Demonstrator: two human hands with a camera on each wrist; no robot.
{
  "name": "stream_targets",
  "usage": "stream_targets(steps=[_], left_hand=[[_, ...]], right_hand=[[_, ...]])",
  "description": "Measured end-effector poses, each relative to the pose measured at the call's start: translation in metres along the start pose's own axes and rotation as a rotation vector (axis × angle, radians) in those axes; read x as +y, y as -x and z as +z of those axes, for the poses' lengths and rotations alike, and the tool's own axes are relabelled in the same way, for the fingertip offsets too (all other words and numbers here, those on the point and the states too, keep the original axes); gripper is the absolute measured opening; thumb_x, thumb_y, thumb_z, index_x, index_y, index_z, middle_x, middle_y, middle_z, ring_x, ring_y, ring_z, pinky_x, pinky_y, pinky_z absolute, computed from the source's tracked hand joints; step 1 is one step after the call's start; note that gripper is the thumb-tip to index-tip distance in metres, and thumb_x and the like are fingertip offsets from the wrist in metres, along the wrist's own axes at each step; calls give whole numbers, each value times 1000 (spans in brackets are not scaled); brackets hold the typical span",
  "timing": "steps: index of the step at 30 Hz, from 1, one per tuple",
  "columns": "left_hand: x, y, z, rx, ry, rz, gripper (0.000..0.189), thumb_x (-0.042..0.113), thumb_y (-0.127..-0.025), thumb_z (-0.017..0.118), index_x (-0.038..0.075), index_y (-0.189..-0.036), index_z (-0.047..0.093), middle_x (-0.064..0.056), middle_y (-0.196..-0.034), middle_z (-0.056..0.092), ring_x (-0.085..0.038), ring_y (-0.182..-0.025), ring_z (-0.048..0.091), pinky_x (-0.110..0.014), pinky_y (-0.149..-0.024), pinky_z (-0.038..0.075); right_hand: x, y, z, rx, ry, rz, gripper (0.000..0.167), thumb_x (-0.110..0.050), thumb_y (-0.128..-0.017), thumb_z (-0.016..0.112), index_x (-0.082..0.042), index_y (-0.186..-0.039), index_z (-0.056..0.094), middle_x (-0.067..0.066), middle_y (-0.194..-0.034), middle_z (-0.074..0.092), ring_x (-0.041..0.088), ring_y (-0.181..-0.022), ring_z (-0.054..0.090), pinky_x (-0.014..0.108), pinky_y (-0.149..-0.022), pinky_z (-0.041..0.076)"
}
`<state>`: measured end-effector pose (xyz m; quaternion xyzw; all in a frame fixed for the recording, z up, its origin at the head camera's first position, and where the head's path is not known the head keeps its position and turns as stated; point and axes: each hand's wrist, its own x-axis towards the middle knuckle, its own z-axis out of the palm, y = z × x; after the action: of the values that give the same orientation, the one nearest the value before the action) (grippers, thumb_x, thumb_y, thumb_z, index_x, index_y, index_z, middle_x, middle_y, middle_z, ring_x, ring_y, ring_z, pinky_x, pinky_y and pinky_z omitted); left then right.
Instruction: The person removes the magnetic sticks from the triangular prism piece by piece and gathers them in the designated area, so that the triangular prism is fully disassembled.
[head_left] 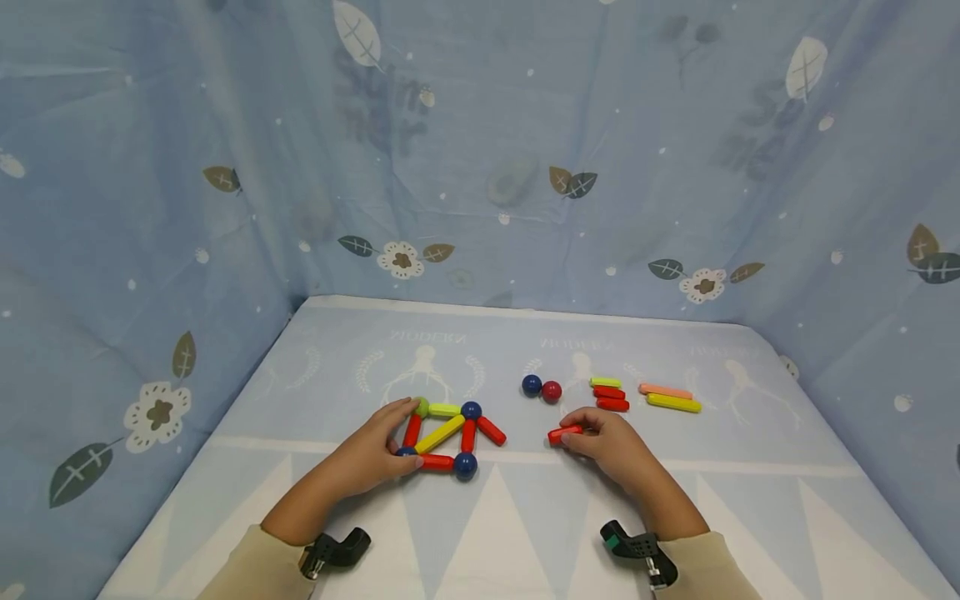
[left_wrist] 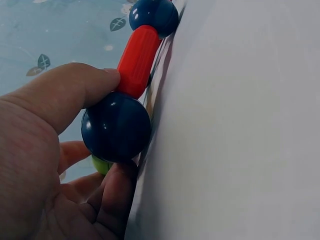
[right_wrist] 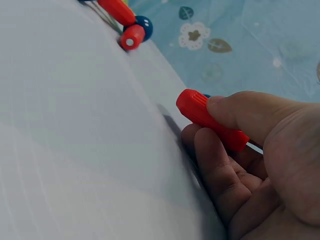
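Note:
On the table lies a square frame of magnetic rods and balls, with blue balls (head_left: 466,466) at corners, a green ball (head_left: 422,407) at the far left and a yellow rod (head_left: 440,434) running diagonally. My left hand (head_left: 372,450) holds its left side; in the left wrist view the thumb presses where a red rod (left_wrist: 138,62) meets a blue ball (left_wrist: 116,127), and the fingers curl behind. Off the far-right blue ball (head_left: 471,410) a red rod (head_left: 491,430) sticks out. My right hand (head_left: 609,440) pinches another red rod (right_wrist: 212,120) between thumb and fingers, right of the frame.
Beyond the right hand lie a loose blue ball (head_left: 532,384) and a red ball (head_left: 551,392). To their right are a short green rod (head_left: 606,382), red rods (head_left: 610,392), an orange rod (head_left: 665,391) and a yellow rod (head_left: 673,403). A patterned curtain (head_left: 480,167) surrounds the table.

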<state>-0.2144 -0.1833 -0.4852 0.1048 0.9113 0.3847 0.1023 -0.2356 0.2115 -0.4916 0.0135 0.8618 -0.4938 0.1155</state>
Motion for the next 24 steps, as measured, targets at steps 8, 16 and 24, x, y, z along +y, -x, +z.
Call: stream_targets(steps=[8, 16, 24], left_hand=[[-1, 1, 1, 7, 20, 0, 91, 30, -87, 87, 25, -163, 38, -5, -168, 32, -14, -79, 53, -25, -67, 49], [-1, 1, 2, 10, 10, -2, 91, 30, -87, 87, 25, -163, 38, -5, -169, 32, -14, -79, 53, -24, -66, 49], [-1, 1, 1, 14, -8, -13, 90, 30, -87, 87, 27, -163, 38, -3, -168, 33, -14, -79, 53, -24, -68, 48]], right_hand=[[13, 1, -23, 63, 32, 41, 26, -32, -94, 80, -19, -116, 74, 4, -110, 70, 25, -105, 56, 33, -81, 48], [25, 0, -40, 93, 13, 106, 34, -30, -98, 74, -17, -129, 70, 11, -139, 61, 31, -126, 48, 37, -92, 47], [32, 2, -46, 157, -56, 122, 37, -23, -99, 72, -10, -132, 62, 11, -123, 63, 26, -111, 57, 21, -79, 54]])
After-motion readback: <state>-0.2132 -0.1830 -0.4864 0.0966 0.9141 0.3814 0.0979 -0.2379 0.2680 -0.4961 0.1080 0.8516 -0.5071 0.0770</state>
